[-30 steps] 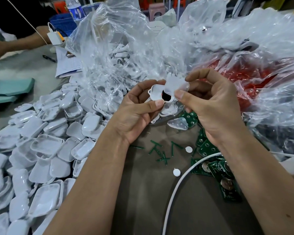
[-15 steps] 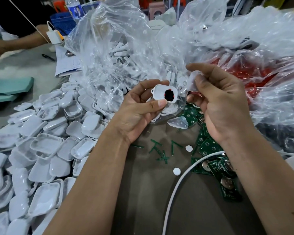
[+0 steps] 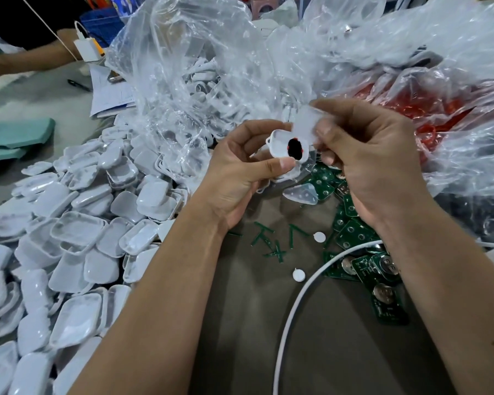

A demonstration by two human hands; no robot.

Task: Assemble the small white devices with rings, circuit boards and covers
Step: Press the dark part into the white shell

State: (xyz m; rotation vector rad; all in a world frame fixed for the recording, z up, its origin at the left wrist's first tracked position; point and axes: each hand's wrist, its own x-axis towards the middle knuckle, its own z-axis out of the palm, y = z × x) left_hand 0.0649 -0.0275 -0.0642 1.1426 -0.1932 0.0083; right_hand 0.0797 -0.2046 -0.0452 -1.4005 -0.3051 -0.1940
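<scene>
White device shell (image 3: 287,146), pinched in your left hand (image 3: 240,172), faces up with its dark opening, while your right hand (image 3: 365,155) pinches the translucent cover (image 3: 307,121) just at its one o'clock.

Two bare forearms, no sleeves, left grip (image 3: 240,169) & right grip (image 3: 365,166) ungloved, short nails

Left hand (image 3: 234,178) and right hand (image 3: 365,161) raised, fingers (image 3: 271,166) pinching.

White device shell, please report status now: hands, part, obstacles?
Left hand grips white shell, dark opening up. Right hand pinches translucent cover at shell's edge, not seated. Nothing between them.
</scene>
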